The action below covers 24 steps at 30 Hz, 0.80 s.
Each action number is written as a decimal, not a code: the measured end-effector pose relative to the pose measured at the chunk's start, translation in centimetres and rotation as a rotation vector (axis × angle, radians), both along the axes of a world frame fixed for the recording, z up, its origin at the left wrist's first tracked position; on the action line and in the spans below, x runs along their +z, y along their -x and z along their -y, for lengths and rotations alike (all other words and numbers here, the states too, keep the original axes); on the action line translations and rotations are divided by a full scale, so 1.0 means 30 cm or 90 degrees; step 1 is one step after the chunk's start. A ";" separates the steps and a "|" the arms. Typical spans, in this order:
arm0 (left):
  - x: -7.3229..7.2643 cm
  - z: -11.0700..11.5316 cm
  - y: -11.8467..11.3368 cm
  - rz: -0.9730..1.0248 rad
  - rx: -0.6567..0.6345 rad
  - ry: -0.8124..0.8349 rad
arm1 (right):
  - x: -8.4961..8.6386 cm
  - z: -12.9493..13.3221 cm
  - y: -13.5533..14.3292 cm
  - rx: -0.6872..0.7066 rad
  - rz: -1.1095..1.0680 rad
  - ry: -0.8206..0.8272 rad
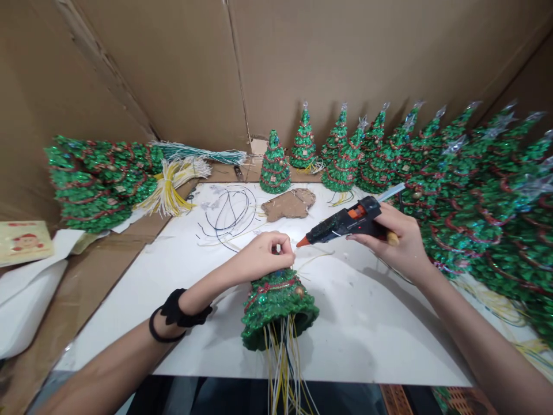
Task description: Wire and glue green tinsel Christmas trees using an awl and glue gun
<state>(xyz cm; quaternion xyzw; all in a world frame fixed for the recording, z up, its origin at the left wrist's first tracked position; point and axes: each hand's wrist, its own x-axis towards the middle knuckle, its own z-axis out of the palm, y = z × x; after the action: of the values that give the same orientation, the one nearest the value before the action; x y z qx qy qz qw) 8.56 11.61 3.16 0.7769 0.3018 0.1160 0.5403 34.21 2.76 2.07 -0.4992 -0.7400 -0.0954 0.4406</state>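
A small green Christmas tree (280,294) with red garland and gold baubles leans at an angle on the white board, its hollow base facing me. White, yellow and dark wires (283,357) hang out of that base past the board's front edge. My left hand (268,253) is closed in a pinch at the tree's top and hides its tip. In my right hand (395,236) is a black glue gun (345,222) with a clear glue stick in its back. Its orange nozzle points left, close to my left fingertips.
Decorated trees (389,153), several with clear stars, line the back and right. More trees (103,184) lie at the left by wire bundles (170,184). A cardboard piece (289,204) and loose wires (228,213) lie on the white board (354,323). Cardboard walls (345,52) enclose the back.
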 end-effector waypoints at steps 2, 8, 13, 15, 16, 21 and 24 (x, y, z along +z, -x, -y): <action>0.000 0.000 -0.002 -0.001 0.002 0.002 | 0.001 0.002 -0.002 0.001 -0.003 0.003; 0.000 0.000 -0.002 -0.003 0.000 -0.001 | 0.003 0.004 0.006 -0.002 -0.007 0.022; 0.003 0.000 -0.002 -0.006 0.002 -0.015 | 0.005 0.005 0.009 -0.023 -0.012 0.028; 0.005 0.002 -0.001 -0.007 0.003 -0.013 | 0.007 0.005 0.011 -0.007 -0.006 0.020; 0.006 0.003 -0.001 -0.008 0.004 -0.009 | 0.009 0.005 0.012 0.001 -0.002 0.016; 0.006 0.002 0.000 -0.003 0.002 0.008 | 0.017 0.005 0.016 0.007 0.017 -0.001; 0.006 0.000 -0.002 -0.004 0.005 -0.001 | 0.020 0.004 0.018 0.012 0.016 -0.002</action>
<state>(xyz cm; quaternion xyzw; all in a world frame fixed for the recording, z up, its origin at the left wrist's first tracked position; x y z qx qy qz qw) 8.62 11.61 3.33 0.7766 0.3063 0.1154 0.5382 33.66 2.63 2.67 -0.4902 -0.7502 -0.0986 0.4326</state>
